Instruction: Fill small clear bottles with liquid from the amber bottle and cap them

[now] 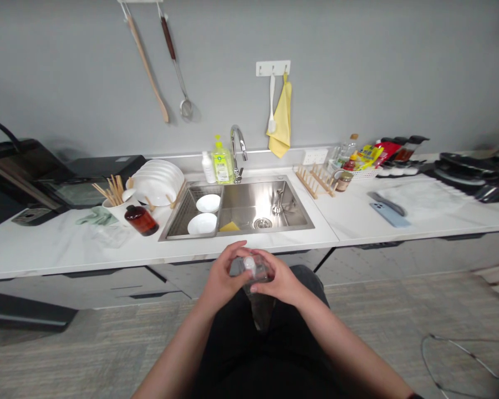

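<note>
A person sits or stands at the front of the counter (66, 249) with both hands raised above black trousers (258, 343), just in front of the counter's front edge. The left hand (222, 275) and the right hand (278, 275) are both curled closely around a small clear container (255, 272), so neither hand is open wide; they hold it between them, fingers almost meeting over the top. A white cap (249, 266) shows at its upper end, and the hands hide much of the rest.

Beyond them, set into the middle of the counter, is a stainless steel sink (260, 202). Its left basin holds a wire rack (185, 213) with 2 white dishes, and a yellow sponge (230, 226) lies just to the right of that rack. Along the back edge, a chrome faucet (235, 147) stands beside a bottle of dish soap (222, 163). Toward the left end are a stack of white plates (158, 182), a brown glass bottle (141, 220) and a mug of wooden chopsticks (114, 206). Toward the right end, a blue phone (388, 214) lies flat.
</note>
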Tool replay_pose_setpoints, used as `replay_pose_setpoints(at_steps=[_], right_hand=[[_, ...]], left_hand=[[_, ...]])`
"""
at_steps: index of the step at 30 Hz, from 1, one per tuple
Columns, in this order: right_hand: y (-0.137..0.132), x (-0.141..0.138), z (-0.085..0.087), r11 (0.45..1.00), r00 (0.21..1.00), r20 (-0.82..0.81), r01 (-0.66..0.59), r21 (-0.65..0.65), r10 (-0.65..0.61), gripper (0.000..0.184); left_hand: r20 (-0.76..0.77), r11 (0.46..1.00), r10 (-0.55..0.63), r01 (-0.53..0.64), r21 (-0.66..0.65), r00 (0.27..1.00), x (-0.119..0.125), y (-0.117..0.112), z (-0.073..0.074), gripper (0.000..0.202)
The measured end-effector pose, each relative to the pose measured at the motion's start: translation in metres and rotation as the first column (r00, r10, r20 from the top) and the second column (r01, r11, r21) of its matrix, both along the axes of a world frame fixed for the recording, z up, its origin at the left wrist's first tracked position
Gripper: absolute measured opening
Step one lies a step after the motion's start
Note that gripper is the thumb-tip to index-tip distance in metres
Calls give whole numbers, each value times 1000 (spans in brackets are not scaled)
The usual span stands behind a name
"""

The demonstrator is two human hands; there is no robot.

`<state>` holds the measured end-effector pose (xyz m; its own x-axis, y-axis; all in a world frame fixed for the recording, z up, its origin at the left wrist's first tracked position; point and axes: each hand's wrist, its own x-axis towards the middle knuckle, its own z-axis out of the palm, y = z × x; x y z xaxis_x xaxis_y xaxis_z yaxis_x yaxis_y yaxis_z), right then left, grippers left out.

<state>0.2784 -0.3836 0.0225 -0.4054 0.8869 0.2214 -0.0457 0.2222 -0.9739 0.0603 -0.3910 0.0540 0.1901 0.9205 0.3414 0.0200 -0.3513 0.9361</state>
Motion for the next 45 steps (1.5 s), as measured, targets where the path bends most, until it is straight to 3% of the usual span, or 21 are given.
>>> replay_pose_setpoints(at_steps=[2, 5, 8, 10, 13, 16, 19, 24, 29, 33, 37, 45], right_hand=[[-4, -2, 2, 998, 999, 35, -5, 55, 3, 101], [-8, -2, 6, 994, 998, 69, -4, 106, -4, 98], [-9, 2, 8, 995, 998, 41, 36, 88, -40, 93], [-9, 4, 9, 994, 998, 24, 50, 92, -53, 98], [-11, 3, 12, 992, 999, 43, 6, 124, -12, 95], [-11, 2, 13, 991, 998, 58, -6, 136, -2, 92], [-10, 3, 8, 994, 998, 13, 59, 92, -61, 99], [-8, 4, 2, 994, 997, 52, 49, 95, -54, 101], [-8, 3, 12, 994, 996, 29, 76, 84, -79, 94], [-6, 4, 12, 998, 994, 89, 53, 45, -56, 89], [-1, 4, 1, 992, 985, 116, 126, 21, -127, 88], [5, 2, -6, 985, 971, 165, 166, 40, -171, 90]], left_hand=[[-53, 998, 53, -52, 19, 997, 2, 1, 3, 83], [-116, 994, -106, 108, 12, 988, 0, -3, 8, 100], [-56, 974, -224, 224, -20, 973, -5, -7, 9, 87], [2, 985, -170, 170, -32, 985, -5, -6, 7, 80], [24, 995, -100, 100, -12, 995, 1, -3, 6, 87], [-23, 985, -174, 174, 6, 985, 2, -3, 6, 93], [17, 973, -230, 230, -8, 973, -2, -3, 4, 82], [20, 996, -92, 92, -6, 996, -2, -2, 5, 81], [-50, 990, -141, 141, -15, 989, -2, -8, 16, 64], [55, 997, 51, -48, -58, 997, -7, -5, 10, 48], [246, 974, 214, -187, -130, 945, -12, 5, 5, 39], [209, 966, 240, -211, -152, 948, -17, 13, 5, 38]])
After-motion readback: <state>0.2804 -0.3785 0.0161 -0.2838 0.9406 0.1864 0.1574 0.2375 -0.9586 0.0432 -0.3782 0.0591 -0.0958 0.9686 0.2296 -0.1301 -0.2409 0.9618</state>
